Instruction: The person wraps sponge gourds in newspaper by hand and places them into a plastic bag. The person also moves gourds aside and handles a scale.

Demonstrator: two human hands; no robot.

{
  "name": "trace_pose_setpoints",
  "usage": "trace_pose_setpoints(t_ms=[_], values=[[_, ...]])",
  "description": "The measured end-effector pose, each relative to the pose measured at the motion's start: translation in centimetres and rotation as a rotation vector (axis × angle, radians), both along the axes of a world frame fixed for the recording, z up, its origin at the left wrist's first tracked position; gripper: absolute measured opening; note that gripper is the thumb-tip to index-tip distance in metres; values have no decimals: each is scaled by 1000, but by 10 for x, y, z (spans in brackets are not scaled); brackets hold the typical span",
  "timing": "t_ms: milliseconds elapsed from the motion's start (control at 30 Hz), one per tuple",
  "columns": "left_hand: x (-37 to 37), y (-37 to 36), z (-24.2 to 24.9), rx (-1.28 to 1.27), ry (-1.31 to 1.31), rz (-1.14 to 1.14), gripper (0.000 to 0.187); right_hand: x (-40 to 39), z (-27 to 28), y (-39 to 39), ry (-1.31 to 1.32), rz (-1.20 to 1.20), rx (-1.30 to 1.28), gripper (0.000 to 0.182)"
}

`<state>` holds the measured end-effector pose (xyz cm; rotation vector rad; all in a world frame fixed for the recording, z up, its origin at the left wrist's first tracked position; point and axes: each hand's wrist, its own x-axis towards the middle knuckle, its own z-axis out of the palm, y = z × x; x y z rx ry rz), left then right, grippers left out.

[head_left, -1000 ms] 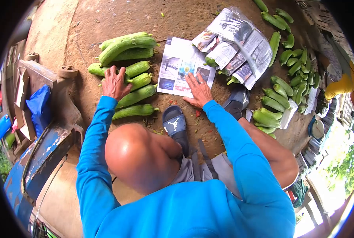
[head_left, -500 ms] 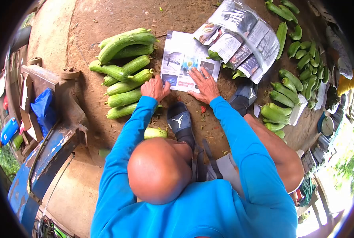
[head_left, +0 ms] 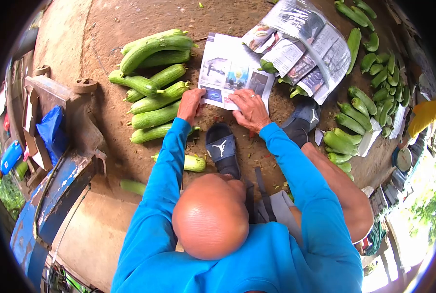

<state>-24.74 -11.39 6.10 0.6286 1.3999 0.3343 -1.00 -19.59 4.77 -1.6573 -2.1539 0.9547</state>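
A printed newspaper sheet (head_left: 231,68) lies on the dirt ground in front of me. At its lower left corner is my left hand (head_left: 191,104), fingers closed on the paper's edge. My right hand (head_left: 251,110), with a ring on one finger, has its fingers bent together over the lower edge of the sheet. Left of the paper, long green gourds (head_left: 155,117) are stacked in a pile. To the upper right sits a newspaper-wrapped bundle of gourds (head_left: 306,46), bound with clear tape; green ends poke out of it and it overlaps the sheet's corner.
More gourds (head_left: 352,117) lie in groups along the right. A loose gourd (head_left: 193,163) is beside my sandalled foot (head_left: 222,146). At left stands a blue, peeling metal frame (head_left: 47,205) with a blue plastic bag (head_left: 53,129). A yellow cloth (head_left: 427,115) hangs at far right.
My right hand has gone from lying flat with spread fingers to bent fingers at the sheet's lower edge. My left hand has shifted slightly up to the corner. My head has tilted.
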Motion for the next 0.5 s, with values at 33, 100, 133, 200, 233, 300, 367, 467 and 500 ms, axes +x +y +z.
trace_pose_setpoints(t_ms=[33,100,133,200,233,300,367,467,500], values=[[-5,-3,5,-6,58,-70,40,-2,-1,5,45,-51,43,36],[-21,-15,18,54,80,-30,44,1,2,15,44,-23,102,25],[-32,-23,20,107,92,1,48,4,1,19,46,-2,105,22],[-64,-33,19,280,359,228,41,2,-2,23,73,7,152,20],[-83,-29,22,275,408,401,30,1,-3,21,78,38,143,20],[-111,-10,31,293,542,555,40,-8,-7,14,70,67,132,14],[-125,19,35,239,580,445,61,-13,-19,8,43,80,148,13],[-114,64,45,40,581,278,85,-11,-29,2,-17,96,172,13],[-130,76,23,-12,535,204,91,-12,-29,0,-32,107,177,14]])
